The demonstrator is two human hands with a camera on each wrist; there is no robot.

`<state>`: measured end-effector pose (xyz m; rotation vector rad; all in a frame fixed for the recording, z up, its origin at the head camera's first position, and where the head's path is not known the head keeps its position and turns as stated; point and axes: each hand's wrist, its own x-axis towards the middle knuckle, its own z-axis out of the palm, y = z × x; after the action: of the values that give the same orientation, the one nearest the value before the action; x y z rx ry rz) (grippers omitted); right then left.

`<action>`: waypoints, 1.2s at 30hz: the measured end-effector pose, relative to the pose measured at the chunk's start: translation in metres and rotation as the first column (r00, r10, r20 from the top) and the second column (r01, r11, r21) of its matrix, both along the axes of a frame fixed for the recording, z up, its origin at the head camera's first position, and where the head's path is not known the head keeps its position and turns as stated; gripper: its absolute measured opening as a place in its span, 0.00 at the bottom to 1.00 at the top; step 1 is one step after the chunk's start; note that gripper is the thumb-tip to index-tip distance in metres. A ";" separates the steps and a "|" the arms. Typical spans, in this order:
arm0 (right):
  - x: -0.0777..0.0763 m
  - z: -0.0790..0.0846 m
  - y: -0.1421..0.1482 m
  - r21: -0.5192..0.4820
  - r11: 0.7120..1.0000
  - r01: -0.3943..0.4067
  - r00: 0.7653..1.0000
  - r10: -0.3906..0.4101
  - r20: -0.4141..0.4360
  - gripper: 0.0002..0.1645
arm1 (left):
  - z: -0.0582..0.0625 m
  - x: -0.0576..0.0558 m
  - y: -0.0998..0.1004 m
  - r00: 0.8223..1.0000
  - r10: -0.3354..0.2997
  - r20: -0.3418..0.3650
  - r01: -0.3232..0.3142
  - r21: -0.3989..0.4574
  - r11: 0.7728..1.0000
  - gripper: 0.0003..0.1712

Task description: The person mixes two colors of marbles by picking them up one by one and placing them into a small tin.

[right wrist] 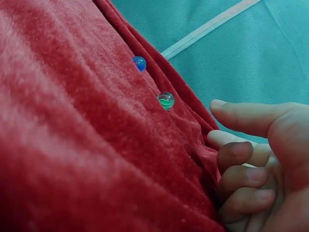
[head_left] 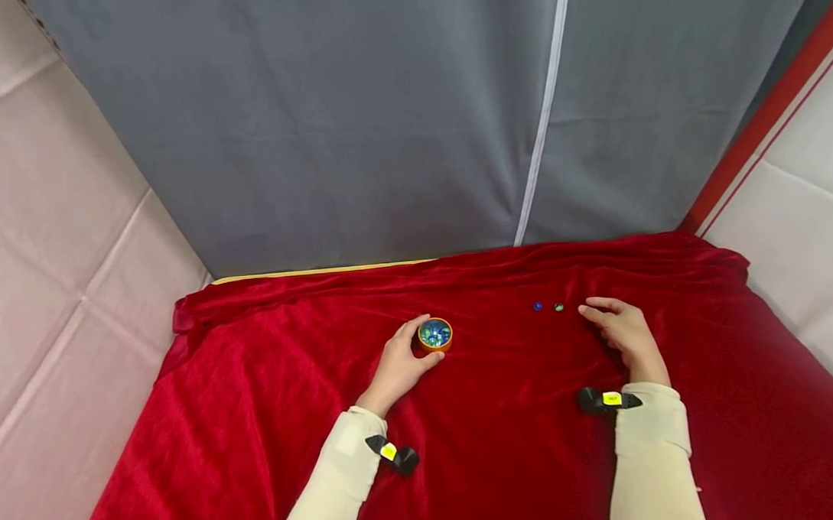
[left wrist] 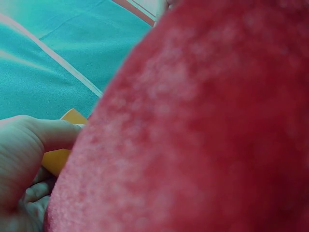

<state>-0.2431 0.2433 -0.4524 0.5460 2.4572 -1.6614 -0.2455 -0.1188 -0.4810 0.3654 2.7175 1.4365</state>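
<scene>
My left hand [head_left: 395,370] holds a small orange cup [head_left: 437,350] on the red cloth, thumb at its near side and fingers at its far side. Blue and green glass marbles [head_left: 435,333] fill the cup. In the left wrist view a raised fold of cloth hides most of the yellow-orange cup [left wrist: 57,159]. To the right lie two loose marbles, a blue one [head_left: 537,306] and a clear one with green swirls [head_left: 559,307]. My right hand [head_left: 629,335] hovers just right of the green marble, thumb and index finger apart, the other fingers loosely curled [right wrist: 241,176], holding nothing.
Wrinkled red velvet cloth [head_left: 505,433] covers the table. A grey curtain [head_left: 330,140] with a white strip hangs behind it. Pale padded panels stand at the left [head_left: 57,227] and right [head_left: 800,193]. Each wrist wears a small black camera.
</scene>
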 end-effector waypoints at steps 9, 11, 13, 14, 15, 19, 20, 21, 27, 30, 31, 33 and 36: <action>-0.003 -0.003 -0.003 0.018 1.000 -0.020 1.000 0.020 0.005 0.35 | -0.002 0.001 -0.004 1.000 0.001 0.006 -0.001 0.020 1.000 0.38; -0.003 -0.003 -0.004 0.024 0.999 -0.028 1.000 0.028 0.003 0.35 | -0.003 0.001 -0.004 1.000 0.001 0.004 -0.001 0.017 1.000 0.38; -0.004 -0.002 -0.004 0.030 0.999 -0.037 0.999 0.037 0.004 0.35 | -0.004 0.001 -0.005 1.000 0.001 0.007 -0.001 0.015 1.000 0.38; -0.004 -0.003 -0.004 0.030 0.999 -0.040 0.999 0.040 0.004 0.35 | -0.004 0.001 -0.005 1.000 0.001 0.007 -0.001 0.015 1.000 0.38; -0.004 -0.003 -0.004 0.031 0.999 -0.042 0.999 0.042 0.002 0.35 | -0.004 0.001 -0.005 1.000 0.002 0.007 -0.002 0.018 1.000 0.37; -0.004 -0.004 -0.006 0.038 0.998 -0.055 0.998 0.056 -0.006 0.35 | -0.005 0.002 -0.005 1.000 0.000 0.005 -0.001 0.016 1.000 0.37; -0.004 -0.005 -0.006 0.045 0.997 -0.058 0.998 0.059 -0.009 0.35 | -0.004 0.002 -0.004 1.000 0.001 0.009 -0.001 0.014 1.000 0.38; -0.004 -0.005 -0.007 0.052 0.997 -0.062 0.998 0.063 -0.014 0.34 | -0.004 0.003 -0.004 1.000 0.001 0.010 -0.001 0.015 1.000 0.38; -0.008 -0.006 -0.016 0.070 0.996 -0.062 0.998 0.064 -0.027 0.32 | -0.003 0.004 -0.006 0.999 0.002 -0.042 -0.002 -0.001 1.000 0.37; -0.011 -0.004 -0.022 0.088 0.994 -0.060 0.997 0.064 -0.036 0.32 | -0.002 0.003 -0.007 0.999 0.007 -0.051 -0.007 -0.007 1.000 0.37; -0.012 -0.003 -0.024 0.098 0.993 -0.062 0.997 0.066 -0.041 0.32 | -0.002 0.002 -0.007 0.999 0.010 -0.045 -0.010 -0.006 1.000 0.37; -0.013 -0.002 -0.026 0.119 0.991 -0.063 0.996 0.070 -0.052 0.31 | -0.001 0.002 -0.007 1.000 0.015 -0.019 -0.015 0.013 1.000 0.37; -0.015 -0.002 -0.029 0.152 0.986 -0.064 0.994 0.075 -0.073 0.30 | -0.001 0.001 -0.007 1.000 0.017 0.003 -0.017 0.018 1.000 0.38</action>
<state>-0.2580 0.2145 -0.4548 0.4135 2.6398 -1.5098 -0.2445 -0.1260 -0.4816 0.3418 2.7133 1.4647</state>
